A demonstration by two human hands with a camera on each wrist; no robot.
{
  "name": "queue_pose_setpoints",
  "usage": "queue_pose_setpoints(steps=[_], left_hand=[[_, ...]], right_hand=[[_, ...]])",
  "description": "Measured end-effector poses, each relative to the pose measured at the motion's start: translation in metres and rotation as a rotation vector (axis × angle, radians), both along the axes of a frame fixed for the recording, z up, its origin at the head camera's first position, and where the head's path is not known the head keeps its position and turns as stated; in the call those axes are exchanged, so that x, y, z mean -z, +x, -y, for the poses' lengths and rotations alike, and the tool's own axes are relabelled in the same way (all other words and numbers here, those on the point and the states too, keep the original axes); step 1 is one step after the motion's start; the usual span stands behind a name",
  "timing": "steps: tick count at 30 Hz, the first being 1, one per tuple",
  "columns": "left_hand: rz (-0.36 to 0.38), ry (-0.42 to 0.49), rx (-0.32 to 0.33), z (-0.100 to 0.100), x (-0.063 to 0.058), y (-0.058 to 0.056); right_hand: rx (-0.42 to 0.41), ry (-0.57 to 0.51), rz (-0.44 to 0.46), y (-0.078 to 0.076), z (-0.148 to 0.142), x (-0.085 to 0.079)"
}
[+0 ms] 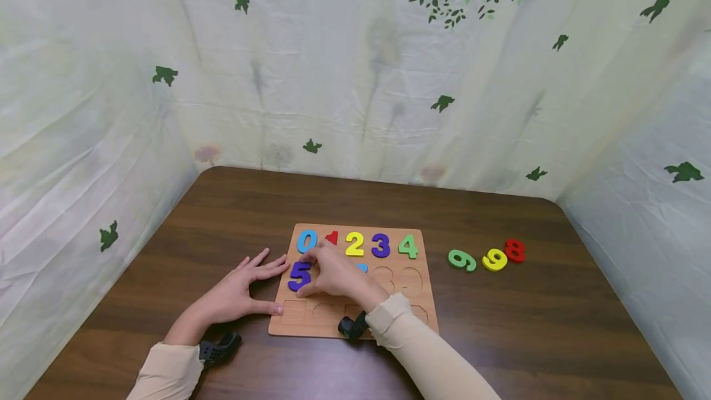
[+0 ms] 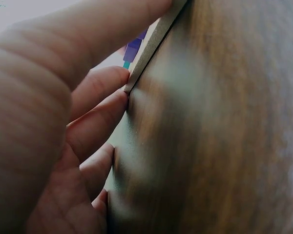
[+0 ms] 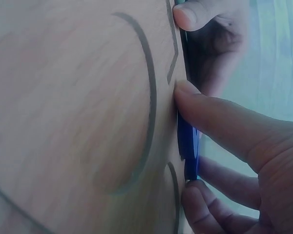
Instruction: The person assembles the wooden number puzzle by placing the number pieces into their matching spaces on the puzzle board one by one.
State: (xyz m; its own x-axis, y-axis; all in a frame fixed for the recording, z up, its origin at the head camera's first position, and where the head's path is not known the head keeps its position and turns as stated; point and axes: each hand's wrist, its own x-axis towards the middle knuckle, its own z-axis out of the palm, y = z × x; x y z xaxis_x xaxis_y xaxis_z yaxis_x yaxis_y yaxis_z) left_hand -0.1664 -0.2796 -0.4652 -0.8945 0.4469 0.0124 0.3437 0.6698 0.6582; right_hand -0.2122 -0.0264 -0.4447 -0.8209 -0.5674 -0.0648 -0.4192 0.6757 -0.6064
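A wooden number puzzle board (image 1: pixel 302 329) lies flat on the table. Thumb and fingers of my right hand (image 1: pixel 340 271) pinch the edges of a purple number 5 (image 1: pixel 300 276) at the left of the second row; in the right wrist view the 5 (image 3: pixel 188 139) sits between thumb and fingertips, against the board. My left hand (image 1: pixel 239 292) is spread at the board's left edge, thumb and a fingertip touching it. Along the top row sit a blue 0 (image 1: pixel 307 241), red 1 (image 1: pixel 332 237), yellow 2 (image 1: pixel 354 244), purple 3 (image 1: pixel 381 245) and green 4 (image 1: pixel 408 247).
Right of the board lie a green number (image 1: pixel 462 260), a yellow number (image 1: pixel 494 259) and a red 8 (image 1: pixel 515 250), loose on the brown table (image 1: pixel 528 326). A blue piece (image 1: pixel 362 267) shows partly behind my right hand. Patterned cloth (image 1: pixel 344 79) hangs around the table.
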Motion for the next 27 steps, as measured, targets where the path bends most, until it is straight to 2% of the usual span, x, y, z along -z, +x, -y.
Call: queue_pose_setpoints(steps=[8,27], left_hand=[[0.016,-0.002,-0.007,-0.0004,0.0012,-0.0003],[0.003,0.004,-0.004,-0.0002,-0.0006,0.0016]], right_hand=[[0.016,-0.001,0.015,-0.0012,-0.0001,0.0018],[0.009,0.021,0.003,-0.0019,0.0004,0.0018]])
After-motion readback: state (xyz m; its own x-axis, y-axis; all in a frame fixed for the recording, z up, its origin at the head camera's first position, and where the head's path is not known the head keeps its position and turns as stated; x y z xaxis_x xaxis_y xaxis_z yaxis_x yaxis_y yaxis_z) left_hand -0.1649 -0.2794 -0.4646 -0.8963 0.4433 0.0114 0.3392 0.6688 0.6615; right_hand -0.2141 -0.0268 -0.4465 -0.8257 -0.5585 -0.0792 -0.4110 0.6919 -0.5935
